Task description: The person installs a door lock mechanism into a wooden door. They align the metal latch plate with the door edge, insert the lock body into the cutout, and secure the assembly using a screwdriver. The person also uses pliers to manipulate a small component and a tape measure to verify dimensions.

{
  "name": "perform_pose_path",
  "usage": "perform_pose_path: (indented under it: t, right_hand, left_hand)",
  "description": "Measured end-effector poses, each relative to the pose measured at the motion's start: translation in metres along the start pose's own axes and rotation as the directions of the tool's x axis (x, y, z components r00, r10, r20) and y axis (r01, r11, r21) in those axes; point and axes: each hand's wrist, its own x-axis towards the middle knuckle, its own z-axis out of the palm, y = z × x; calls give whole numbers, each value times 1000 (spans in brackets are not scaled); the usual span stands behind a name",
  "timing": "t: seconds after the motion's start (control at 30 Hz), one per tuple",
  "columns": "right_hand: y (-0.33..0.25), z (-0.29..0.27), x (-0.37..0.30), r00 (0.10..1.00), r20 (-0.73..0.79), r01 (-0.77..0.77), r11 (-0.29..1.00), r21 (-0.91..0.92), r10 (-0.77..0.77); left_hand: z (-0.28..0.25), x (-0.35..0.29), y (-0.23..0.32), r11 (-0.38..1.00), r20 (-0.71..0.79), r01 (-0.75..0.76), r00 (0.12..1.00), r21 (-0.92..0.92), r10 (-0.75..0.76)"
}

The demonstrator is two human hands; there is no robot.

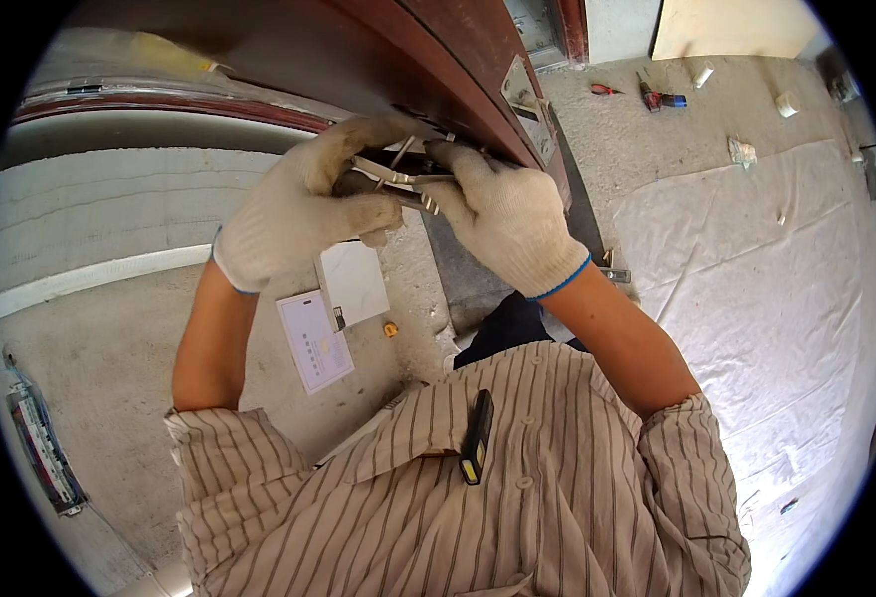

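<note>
Both my hands wear off-white knit work gloves with blue cuffs and meet at the dark red-brown door (458,50). Between them is a slim metal fitting (395,176) with pale edges and thin rods; its exact kind I cannot make out. My left hand (303,199) curls round the fitting's left end, thumb below and fingers above. My right hand (512,209) closes on its right end, fingertips near the door face. The gloves hide much of the fitting. Just right of my right hand, a metal lock plate (530,111) is set in the door's edge.
Below my hands lie a white box (354,284), a printed sheet (314,341) and a small yellow item (390,329). Pliers (606,90) and a red-and-black power tool (650,95) rest on the floor at the far right. White sheeting (736,269) covers the right-hand floor.
</note>
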Motion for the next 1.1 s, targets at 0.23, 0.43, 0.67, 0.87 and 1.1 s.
perform_pose_path:
  t: [0.23,0.43,0.67,0.87,1.1]
  right_hand:
    - [3,3,0,1000,-21,-1,999,-43,0]
    - [-1,0,0,1000,2,-18,999,-34,18]
    - [-4,-3,2,995,66,-72,997,-14,72]
    - [-4,-2,2,998,44,-54,998,-14,55]
    - [-1,2,-1,1000,7,-19,1000,-5,19]
  left_hand:
    - [45,-5,-37,961,-396,-256,897,-106,195]
    - [66,-3,-53,906,-510,-318,848,-280,140]
    - [75,-2,-44,866,-584,-367,804,-338,113]
    - [59,-3,-40,857,-541,-365,832,-363,126]
    - [71,-3,-59,763,-564,-468,809,-445,167]
